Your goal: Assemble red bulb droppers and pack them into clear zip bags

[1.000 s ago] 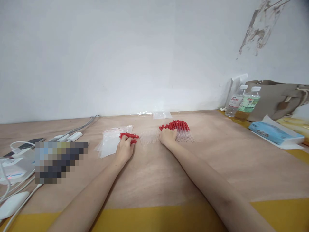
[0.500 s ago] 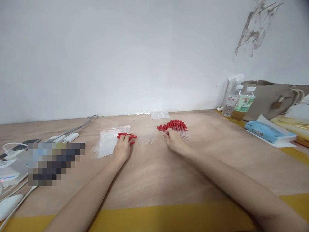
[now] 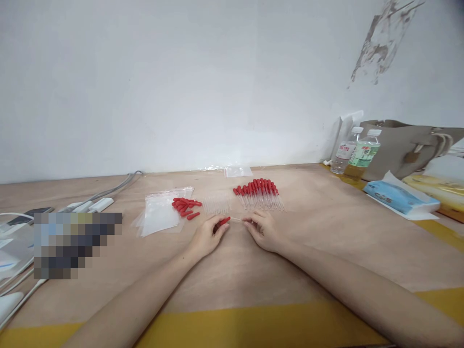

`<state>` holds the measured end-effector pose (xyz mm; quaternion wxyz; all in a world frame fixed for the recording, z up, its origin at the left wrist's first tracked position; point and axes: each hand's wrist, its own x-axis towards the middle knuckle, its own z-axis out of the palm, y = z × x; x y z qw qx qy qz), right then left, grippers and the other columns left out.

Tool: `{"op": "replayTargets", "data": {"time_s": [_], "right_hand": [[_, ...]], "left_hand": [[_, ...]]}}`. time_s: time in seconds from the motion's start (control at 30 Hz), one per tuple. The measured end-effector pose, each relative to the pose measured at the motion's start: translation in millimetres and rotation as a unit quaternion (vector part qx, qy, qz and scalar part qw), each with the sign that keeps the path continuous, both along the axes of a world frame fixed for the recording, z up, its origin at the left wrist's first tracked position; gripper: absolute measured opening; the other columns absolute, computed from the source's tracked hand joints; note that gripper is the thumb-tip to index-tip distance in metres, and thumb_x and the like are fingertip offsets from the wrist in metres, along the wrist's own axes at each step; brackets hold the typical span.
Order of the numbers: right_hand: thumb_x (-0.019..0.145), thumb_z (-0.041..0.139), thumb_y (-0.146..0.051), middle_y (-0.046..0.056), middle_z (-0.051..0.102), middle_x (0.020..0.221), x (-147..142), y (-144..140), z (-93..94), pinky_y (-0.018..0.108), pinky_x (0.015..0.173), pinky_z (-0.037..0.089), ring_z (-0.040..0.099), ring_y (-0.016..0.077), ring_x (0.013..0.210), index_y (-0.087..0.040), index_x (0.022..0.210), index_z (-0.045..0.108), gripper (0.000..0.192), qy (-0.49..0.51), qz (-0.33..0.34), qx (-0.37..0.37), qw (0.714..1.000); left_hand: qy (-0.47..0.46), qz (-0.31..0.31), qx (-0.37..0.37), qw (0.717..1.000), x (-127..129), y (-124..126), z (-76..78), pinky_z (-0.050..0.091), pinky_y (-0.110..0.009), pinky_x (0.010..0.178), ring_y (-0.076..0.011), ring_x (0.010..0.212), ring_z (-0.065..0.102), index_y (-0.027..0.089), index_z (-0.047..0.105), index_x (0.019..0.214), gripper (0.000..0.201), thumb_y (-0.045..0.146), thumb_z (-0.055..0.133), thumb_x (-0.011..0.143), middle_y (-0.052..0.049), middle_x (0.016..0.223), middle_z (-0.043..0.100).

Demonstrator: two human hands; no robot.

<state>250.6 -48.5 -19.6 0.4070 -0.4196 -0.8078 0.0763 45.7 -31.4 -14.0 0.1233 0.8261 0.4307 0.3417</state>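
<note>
From my remote screen I see the left hand (image 3: pixel 207 239) pinching a red bulb (image 3: pixel 225 221) and the right hand (image 3: pixel 267 233) pinching a thin clear tube (image 3: pixel 236 219) in line with it, in front of loose bulbs (image 3: pixel 184 204) and red-topped tubes (image 3: pixel 261 188).

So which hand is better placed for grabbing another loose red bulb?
Probably the left hand: it's nearer the loose red bulbs, though holding a red bulb. The right hand is farther away, holding a clear tube.

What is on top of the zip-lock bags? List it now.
Some red dropper bulbs lie over the right side of the zip-lock bags; whatever is directly beneath them is covered and can't be seen.
</note>
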Motion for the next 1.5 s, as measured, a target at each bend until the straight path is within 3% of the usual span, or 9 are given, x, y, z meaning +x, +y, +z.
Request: {"op": "replayTargets", "data": {"time_s": [0.37,0.6,0.77,0.93,1.1,1.5], "right_hand": [[0.083,0.046,-0.022,0.002,0.058,0.074,-0.5,1.3,-3.6,0.030,0.069,0.034,0.051,0.0121,0.065,-0.019,0.090,0.059,0.015,-0.012,0.016,0.026,0.999],[0.082,0.048,-0.025,-0.001,0.050,0.062,-1.3,3.2,-4.1,0.025,0.061,0.035,0.047,0.0117,0.061,-0.017,0.078,0.058,0.013,0.013,0.054,0.017,0.998],[0.082,0.049,-0.026,-0.002,0.054,0.063,-2.6,4.7,-5.6,0.030,0.073,0.032,0.048,0.0110,0.062,-0.018,0.080,0.060,0.014,-0.007,0.062,-0.013,0.998],[0.085,0.047,-0.027,0.000,0.062,0.074,5.6,7.7,0.1,0.033,0.076,0.025,0.050,0.0102,0.063,-0.023,0.092,0.064,0.019,-0.074,0.059,-0.022,0.995],[0.087,0.044,-0.026,0.001,0.063,0.082,13.8,8.3,5.5,0.031,0.073,0.022,0.049,0.0094,0.064,-0.027,0.098,0.063,0.023,-0.158,0.038,0.040,0.986],[0.087,0.037,-0.024,0.001,0.061,0.070,3.3,0.3,5.3,0.031,0.068,0.018,0.043,0.0100,0.059,-0.020,0.082,0.062,0.026,-0.194,0.044,0.056,0.978]], "left_hand": [[-0.056,-0.024,-0.020,0.998,2.5,0.1,-2.4,0.042,-0.024,0.060,-0.0134,0.069,0.054,0.017,0.061,0.094,0.024,0.033,0.046,0.082,-0.004,0.082,0.061],[-0.132,-0.027,-0.086,0.987,3.8,3.5,-9.2,0.044,-0.022,0.054,-0.0105,0.055,0.052,0.015,0.060,0.094,0.028,0.037,0.050,0.080,-0.001,0.069,0.061],[-0.173,-0.046,-0.116,0.977,1.5,6.4,-12.6,0.045,-0.021,0.052,-0.0095,0.053,0.053,0.016,0.062,0.089,0.028,0.038,0.049,0.080,-0.001,0.067,0.060],[-0.110,-0.074,-0.089,0.987,-2.3,2.9,-9.1,0.043,-0.021,0.054,-0.0105,0.058,0.053,0.016,0.064,0.087,0.026,0.036,0.048,0.081,-0.002,0.071,0.062],[-0.013,-0.106,-0.054,0.993,-0.7,-5.6,1.9,0.042,-0.023,0.062,-0.0120,0.068,0.054,0.018,0.064,0.085,0.024,0.033,0.047,0.083,-0.002,0.074,0.062],[0.050,-0.142,-0.045,0.987,0.5,-7.4,4.3,0.039,-0.023,0.062,-0.0112,0.066,0.050,0.016,0.061,0.083,0.020,0.029,0.046,0.083,-0.001,0.072,0.057]]}}
